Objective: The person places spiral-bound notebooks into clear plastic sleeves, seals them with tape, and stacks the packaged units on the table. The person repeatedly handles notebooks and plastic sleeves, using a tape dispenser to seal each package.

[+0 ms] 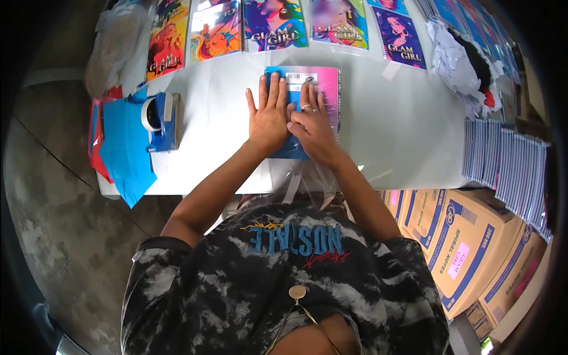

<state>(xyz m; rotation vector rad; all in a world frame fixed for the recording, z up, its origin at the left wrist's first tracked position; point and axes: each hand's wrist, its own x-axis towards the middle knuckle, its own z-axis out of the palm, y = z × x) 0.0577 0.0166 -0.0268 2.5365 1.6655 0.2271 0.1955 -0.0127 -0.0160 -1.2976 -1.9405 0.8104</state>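
Presently, left hand (269, 124) flat, fingers extended and spread on the left part of a notebook (329, 89). Right hand (315, 121) on its right part: some fingers reach forward to the label (302, 78), thumb and nearer finger bent inward; whether they pinch anything, cannot tell.

Notebook lies on the table in front of the torso; rectangular, blue and pink cover. Label white, in place near the far edge. Clear film (305, 173), thin and glossy, trails slack at the near edge; judged part-fitted, smoothing and closing apparently left. Seal on the underside not visible.

Farther out: smooth white table (402, 136); blue tape dispenser (171, 127) with pale roll, left; flat blue sheet (123, 139) beside it. Beyond: row of glossy illustrated notebooks (275, 26). Right: crumpled white plastic (452, 68), ridged stack of spiral-bound notebooks (503, 155), brown cardboard cartons (473, 236) below.
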